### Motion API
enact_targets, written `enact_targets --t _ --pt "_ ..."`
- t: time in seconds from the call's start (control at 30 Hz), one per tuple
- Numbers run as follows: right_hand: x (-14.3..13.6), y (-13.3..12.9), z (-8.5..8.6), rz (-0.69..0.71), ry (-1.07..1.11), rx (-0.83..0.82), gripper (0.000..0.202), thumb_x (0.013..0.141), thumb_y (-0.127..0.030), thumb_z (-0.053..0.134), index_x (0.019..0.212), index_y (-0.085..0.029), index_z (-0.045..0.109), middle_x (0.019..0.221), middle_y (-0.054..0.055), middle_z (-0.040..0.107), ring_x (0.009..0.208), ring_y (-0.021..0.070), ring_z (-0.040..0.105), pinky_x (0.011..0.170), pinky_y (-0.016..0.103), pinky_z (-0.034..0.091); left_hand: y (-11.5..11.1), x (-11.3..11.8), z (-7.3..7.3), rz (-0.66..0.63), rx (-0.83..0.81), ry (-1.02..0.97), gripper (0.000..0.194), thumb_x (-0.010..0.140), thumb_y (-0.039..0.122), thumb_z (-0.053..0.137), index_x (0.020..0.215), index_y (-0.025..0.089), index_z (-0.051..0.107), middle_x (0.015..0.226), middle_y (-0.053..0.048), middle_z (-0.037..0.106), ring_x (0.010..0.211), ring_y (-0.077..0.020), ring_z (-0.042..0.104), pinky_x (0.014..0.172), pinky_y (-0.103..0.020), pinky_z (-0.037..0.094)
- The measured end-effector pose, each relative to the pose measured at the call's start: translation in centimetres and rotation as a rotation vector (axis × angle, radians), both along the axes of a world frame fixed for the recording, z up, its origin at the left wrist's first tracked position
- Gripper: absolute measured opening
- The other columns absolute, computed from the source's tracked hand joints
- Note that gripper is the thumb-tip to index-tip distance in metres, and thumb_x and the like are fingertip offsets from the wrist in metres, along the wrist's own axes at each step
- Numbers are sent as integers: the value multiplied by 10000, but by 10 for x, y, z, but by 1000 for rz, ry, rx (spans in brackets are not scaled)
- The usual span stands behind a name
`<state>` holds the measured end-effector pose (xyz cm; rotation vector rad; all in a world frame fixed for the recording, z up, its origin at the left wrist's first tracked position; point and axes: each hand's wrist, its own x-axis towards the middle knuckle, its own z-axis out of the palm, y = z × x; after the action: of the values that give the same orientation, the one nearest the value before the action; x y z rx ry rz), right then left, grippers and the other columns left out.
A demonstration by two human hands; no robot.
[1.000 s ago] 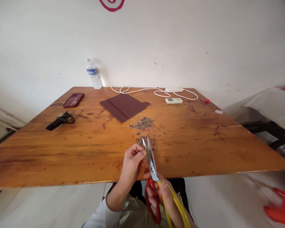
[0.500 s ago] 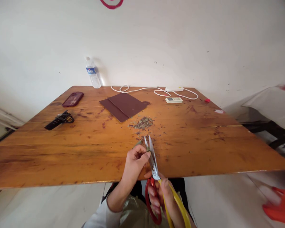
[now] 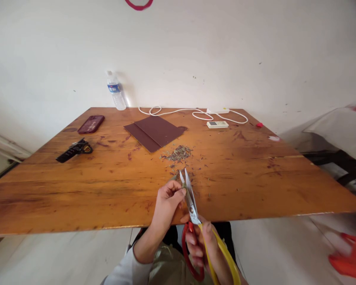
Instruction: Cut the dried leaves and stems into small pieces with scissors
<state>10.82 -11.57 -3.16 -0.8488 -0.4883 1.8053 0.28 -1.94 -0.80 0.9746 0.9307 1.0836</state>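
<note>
Leaf piece (image 3: pixel 184 185) sat at the scissors' (image 3: pixel 192 215) parted blades, pinched in my left hand (image 3: pixel 167 202); my right hand (image 3: pixel 207 237) gripped the handles. Done: clippings (image 3: pixel 179 153) heaped beyond, on the tabletop (image 3: pixel 106 198). Left, I judged: the pinched piece. Versus one second earlier: both hands slightly rightward; heap looked unchanged.

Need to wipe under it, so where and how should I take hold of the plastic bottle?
I'd grip the clear lower body of the plastic bottle, below its blue label, coming from the near side of the table. It stands at the back edge by the wall, which likely hinders access from behind; the slim, rounded body suits a wraparound grip.
</note>
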Motion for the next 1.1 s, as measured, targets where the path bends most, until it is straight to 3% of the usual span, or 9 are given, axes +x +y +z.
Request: enact_targets --t 0.1,0.37,0.87,1.1 --pt "3 -2 -3 6 -26 -11 687 618 -821 666 925 -211 591 596 -89 437 401 22 206 323 121 230 0 0 0 7 6 -10 253 737 312 687 619 189 500 485 59 478 443 -78 392 492 -224 301" --pt "13 -8 -31 -4 -66 -26 725 674 -854 566 1027 -223 624 635 -59 446 410 47 219 328 155 232 -1 0 -2 13 7 -55 263 749 323 689 628 188 498 487 53 491 443 -80 391 490 -224 298" --pt "17 -10 -38 5 -57 -23 689 694 -827 588 1034 -229 624 637 -55 446 400 46 229 317 153 243 -1 1 -2 63 -15 -158 243 760 299 690 632 183 518 504 53 496 442 -72 395 472 -221 285" --pt "17 -12 -32 5 -62 -12 626 733 -777 613 1039 -231 604 649 -54 454 413 49 254 333 145 256 1 1 -2 86 -32 -220 230 760 277 691 636 183 521 495 62 491 429 -67 382 455 -219 277"
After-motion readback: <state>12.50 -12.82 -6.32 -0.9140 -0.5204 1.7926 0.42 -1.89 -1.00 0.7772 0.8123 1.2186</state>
